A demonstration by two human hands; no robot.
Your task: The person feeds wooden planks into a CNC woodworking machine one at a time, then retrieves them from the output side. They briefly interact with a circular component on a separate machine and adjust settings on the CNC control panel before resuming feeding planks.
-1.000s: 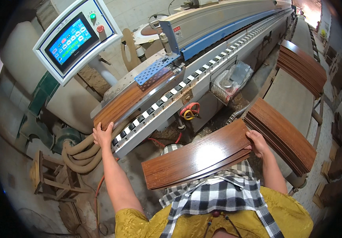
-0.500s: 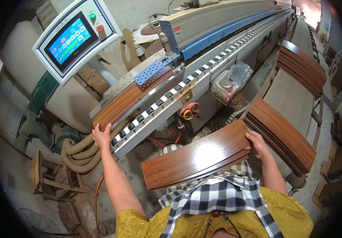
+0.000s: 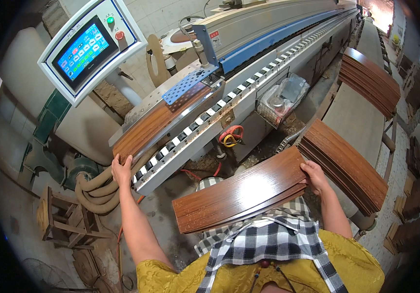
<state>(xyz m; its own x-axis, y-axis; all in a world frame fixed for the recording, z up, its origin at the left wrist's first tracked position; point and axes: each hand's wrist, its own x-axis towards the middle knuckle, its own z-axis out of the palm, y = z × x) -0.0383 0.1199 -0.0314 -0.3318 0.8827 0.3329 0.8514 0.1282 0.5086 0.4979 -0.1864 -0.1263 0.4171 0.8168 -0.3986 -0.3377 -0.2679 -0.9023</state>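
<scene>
My left hand grips the near end of a reddish-brown wood-grain board, thumb and fingers at its edge. That board lies along the infeed of a long machine, its far part passing beneath a blue perforated plate. Across my lap rests a small stack of similar glossy boards, slightly fanned at the lower edge. My right hand is closed round the right end of this stack, thumb on top and the other fingers mostly hidden.
A control panel stands upper left. Black-and-white rollers line the machine's near side, with a wire basket and red- and yellow-handled tools below. Board stacks sit on a bench at right. A wooden stool stands left.
The view has shifted slightly. Both hands keep their holds, and no clear movement of the boards shows.
</scene>
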